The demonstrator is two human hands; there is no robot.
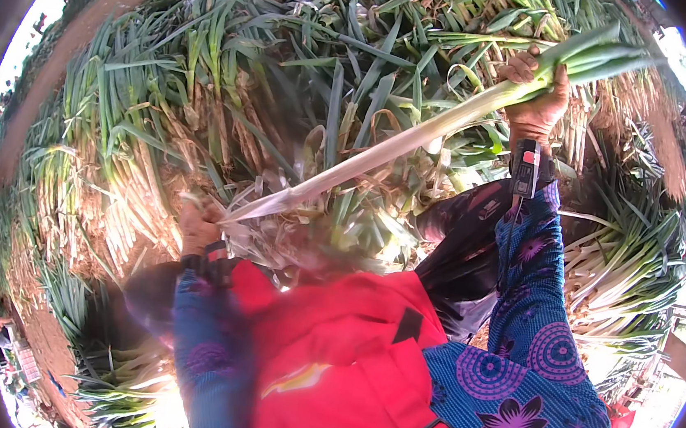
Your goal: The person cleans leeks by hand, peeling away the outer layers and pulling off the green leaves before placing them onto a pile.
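A long leek (417, 134) stretches slantwise across the view, its green leaves at the upper right and its pale shaft running down to the left. My right hand (535, 100) is closed around it where the white turns to green. At the other end, my left hand (200, 223) is slightly blurred and pinches the thin, pale, skin-like tip. Loose papery peelings (275, 236) lie just below that end.
Heaped leeks (138, 112) with roots and soil fill the left and far side. Paler leeks lie in piles at the right (626, 274) and lower left (136, 392). Leaf scraps (390, 235) cover the ground before me. My legs and red apron (346, 355) take up the near middle.
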